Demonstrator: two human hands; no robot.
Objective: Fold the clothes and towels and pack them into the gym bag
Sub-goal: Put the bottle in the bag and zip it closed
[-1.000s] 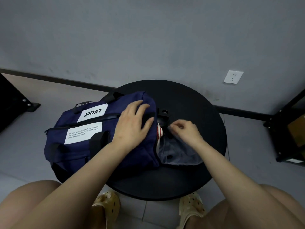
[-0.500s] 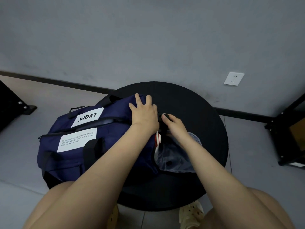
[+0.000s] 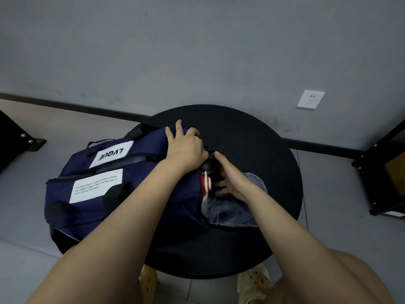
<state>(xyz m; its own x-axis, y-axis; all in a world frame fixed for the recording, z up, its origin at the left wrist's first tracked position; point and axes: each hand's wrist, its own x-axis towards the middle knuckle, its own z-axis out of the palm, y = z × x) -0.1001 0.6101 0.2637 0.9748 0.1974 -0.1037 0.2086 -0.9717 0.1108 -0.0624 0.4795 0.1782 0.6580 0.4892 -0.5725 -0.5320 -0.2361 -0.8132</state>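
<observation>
A navy gym bag (image 3: 105,194) with white labels lies on a round black table (image 3: 252,137), its top zipper partly open. My left hand (image 3: 186,148) grips the top of the bag's right end. My right hand (image 3: 232,178) reaches into the open, grey-lined end pocket (image 3: 232,213), its fingers curled around the pocket's dark upper edge and its thumb up by a black buckle. A red and white item (image 3: 206,183) shows at the pocket's mouth. No loose clothes or towels are in view.
The bag's left end hangs over the table's edge. A black metal frame (image 3: 377,172) stands on the floor at the right and another (image 3: 13,137) at the left. A white wall socket (image 3: 310,99) is behind the table. My feet in pale clogs (image 3: 254,281) are under the table.
My left hand slid from the bag's top face up to its far right end and gripped it. My right hand moved from pinching at the buckle into the end pocket's mouth.
</observation>
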